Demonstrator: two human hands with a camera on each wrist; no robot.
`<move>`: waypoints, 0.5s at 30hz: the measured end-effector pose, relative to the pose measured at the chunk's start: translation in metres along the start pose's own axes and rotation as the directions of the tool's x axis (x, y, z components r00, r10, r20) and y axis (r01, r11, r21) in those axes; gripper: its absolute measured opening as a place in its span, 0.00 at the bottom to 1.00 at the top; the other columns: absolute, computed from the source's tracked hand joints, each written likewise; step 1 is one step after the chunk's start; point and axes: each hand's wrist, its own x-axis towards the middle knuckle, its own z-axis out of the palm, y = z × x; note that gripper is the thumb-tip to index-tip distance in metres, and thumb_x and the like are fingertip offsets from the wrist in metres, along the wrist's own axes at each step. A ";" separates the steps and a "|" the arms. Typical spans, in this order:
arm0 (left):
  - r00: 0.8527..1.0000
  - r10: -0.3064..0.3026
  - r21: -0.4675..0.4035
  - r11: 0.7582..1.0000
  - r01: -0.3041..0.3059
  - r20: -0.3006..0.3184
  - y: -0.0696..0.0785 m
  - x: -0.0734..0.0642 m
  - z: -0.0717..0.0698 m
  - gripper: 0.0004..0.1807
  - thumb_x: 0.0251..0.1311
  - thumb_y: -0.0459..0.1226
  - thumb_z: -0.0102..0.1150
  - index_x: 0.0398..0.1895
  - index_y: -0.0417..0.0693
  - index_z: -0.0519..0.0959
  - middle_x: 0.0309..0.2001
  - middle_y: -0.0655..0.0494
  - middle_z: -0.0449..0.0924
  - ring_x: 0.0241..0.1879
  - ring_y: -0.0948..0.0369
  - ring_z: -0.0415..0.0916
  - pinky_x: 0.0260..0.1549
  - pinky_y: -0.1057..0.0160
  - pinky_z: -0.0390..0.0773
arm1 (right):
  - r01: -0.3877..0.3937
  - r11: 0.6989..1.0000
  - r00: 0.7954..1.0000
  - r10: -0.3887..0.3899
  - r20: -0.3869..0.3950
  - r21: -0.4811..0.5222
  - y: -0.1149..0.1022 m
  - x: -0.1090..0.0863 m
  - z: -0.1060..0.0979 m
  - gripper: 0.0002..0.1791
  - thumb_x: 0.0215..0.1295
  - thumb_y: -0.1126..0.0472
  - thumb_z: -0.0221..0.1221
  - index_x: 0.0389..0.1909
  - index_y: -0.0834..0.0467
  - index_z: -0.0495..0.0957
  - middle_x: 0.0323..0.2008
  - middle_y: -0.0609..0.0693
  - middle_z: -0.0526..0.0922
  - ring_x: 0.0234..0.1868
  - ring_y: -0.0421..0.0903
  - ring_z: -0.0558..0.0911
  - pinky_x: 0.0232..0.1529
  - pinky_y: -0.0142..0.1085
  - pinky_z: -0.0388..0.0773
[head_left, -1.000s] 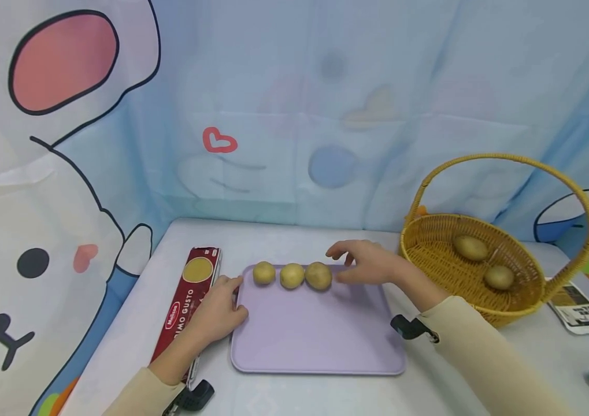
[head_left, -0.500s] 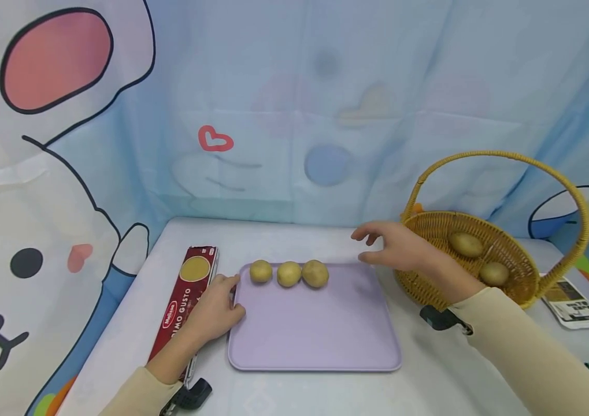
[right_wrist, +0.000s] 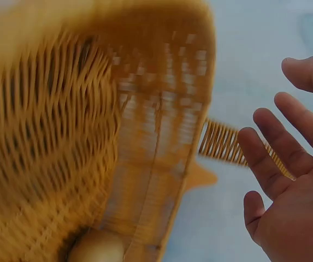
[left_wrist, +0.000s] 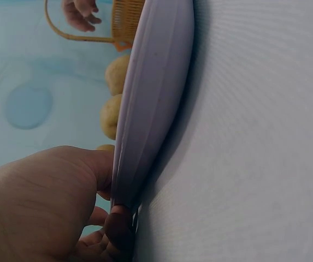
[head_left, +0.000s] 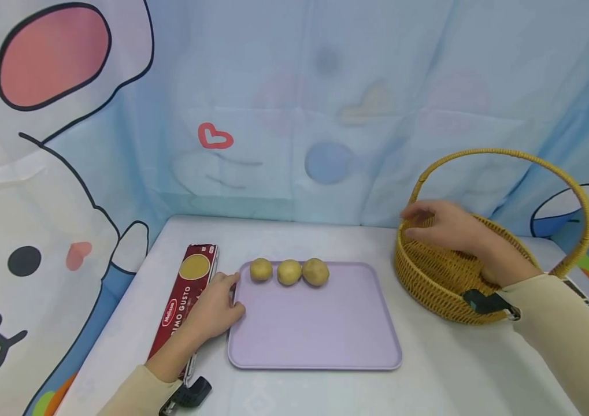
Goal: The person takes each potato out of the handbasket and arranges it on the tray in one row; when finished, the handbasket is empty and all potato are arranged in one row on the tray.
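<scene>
My left hand point(head_left: 216, 306) holds the left edge of a lilac tray point(head_left: 315, 341). In the left wrist view the thumb lies over the rim point(left_wrist: 124, 117) and fingertips show against the outer side. Three potatoes, a left one point(head_left: 261, 270), a middle one point(head_left: 289, 272) and a larger right one point(head_left: 315, 272), stand in a row along the tray's far edge. My right hand point(head_left: 445, 228) hovers over the wicker basket point(head_left: 429, 289), fingers spread and holding nothing. One potato point(right_wrist: 97, 246) shows in the basket in the right wrist view; the right hand and forearm cover much of the inside.
A dark red pasta pack point(head_left: 182, 300) lies left of the tray, partly under the left forearm. The basket's tall handle point(head_left: 507, 152) arches above it. A flat printed packet point(head_left: 588, 300) shows behind the right sleeve. A patterned curtain point(head_left: 273, 115) closes off the back.
My right hand has moved right, from beside the largest potato on the tray to above the basket. The left hand stays at the tray's edge, and the three potatoes keep their places.
</scene>
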 end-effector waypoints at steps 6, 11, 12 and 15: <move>1.000 0.004 0.005 1.000 -0.004 -0.003 0.000 -0.004 0.000 0.35 0.48 0.32 0.63 0.64 0.33 0.71 0.44 0.48 0.73 0.25 0.64 0.67 0.22 0.67 0.71 | -0.033 0.999 0.999 0.032 -0.043 -0.025 0.025 -0.002 -0.011 0.25 0.63 0.48 0.63 0.56 0.58 0.78 0.53 0.57 0.79 0.51 0.56 0.77 0.46 0.51 0.73; 1.000 0.004 0.013 1.000 -0.004 -0.013 0.001 -0.005 -0.001 0.35 0.47 0.32 0.63 0.63 0.33 0.71 0.43 0.48 0.74 0.24 0.63 0.66 0.22 0.67 0.71 | -0.074 0.996 0.996 0.071 -0.054 -0.053 0.048 -0.002 -0.018 0.27 0.62 0.50 0.64 0.58 0.61 0.77 0.55 0.64 0.77 0.53 0.65 0.76 0.49 0.58 0.72; 1.000 0.008 0.011 1.000 -0.008 -0.014 0.002 -0.005 -0.002 0.35 0.47 0.32 0.63 0.63 0.33 0.71 0.43 0.48 0.74 0.24 0.63 0.66 0.22 0.66 0.71 | -0.090 0.995 0.995 0.087 -0.049 -0.053 0.052 -0.003 -0.019 0.27 0.63 0.50 0.63 0.58 0.62 0.76 0.56 0.65 0.76 0.54 0.66 0.75 0.49 0.58 0.71; 1.000 0.011 0.004 1.000 -0.011 -0.007 0.005 -0.006 -0.001 0.34 0.47 0.31 0.62 0.63 0.32 0.71 0.44 0.47 0.74 0.25 0.63 0.66 0.22 0.66 0.71 | -0.132 0.989 0.991 0.131 -0.029 -0.065 0.068 -0.006 -0.022 0.30 0.64 0.49 0.62 0.60 0.64 0.74 0.57 0.68 0.73 0.54 0.69 0.73 0.50 0.61 0.70</move>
